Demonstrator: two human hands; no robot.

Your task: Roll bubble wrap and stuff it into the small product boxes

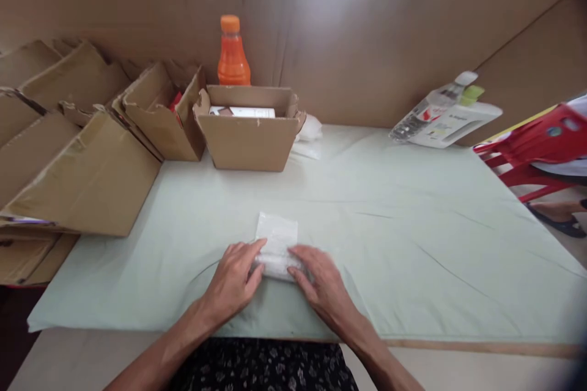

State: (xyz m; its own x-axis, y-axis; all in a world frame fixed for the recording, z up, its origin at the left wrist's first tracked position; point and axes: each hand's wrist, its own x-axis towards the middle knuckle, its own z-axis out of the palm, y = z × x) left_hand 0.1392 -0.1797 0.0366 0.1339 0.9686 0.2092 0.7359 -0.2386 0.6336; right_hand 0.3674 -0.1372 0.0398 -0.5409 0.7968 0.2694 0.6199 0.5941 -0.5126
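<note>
A small white packet, folded or wrapped in thin paper or plastic, lies on the pale green cloth near the table's front edge. My left hand rests on its near left corner, fingers curled and pinching the edge. My right hand presses on its near right corner, fingers bent over the fold. Both hands touch the packet's near end, and the far half lies flat and uncovered.
An open cardboard box with white items inside stands at the back, an orange bottle behind it. Flattened and open cartons crowd the left. White packaged goods lie back right. A red plastic chair stands at the right.
</note>
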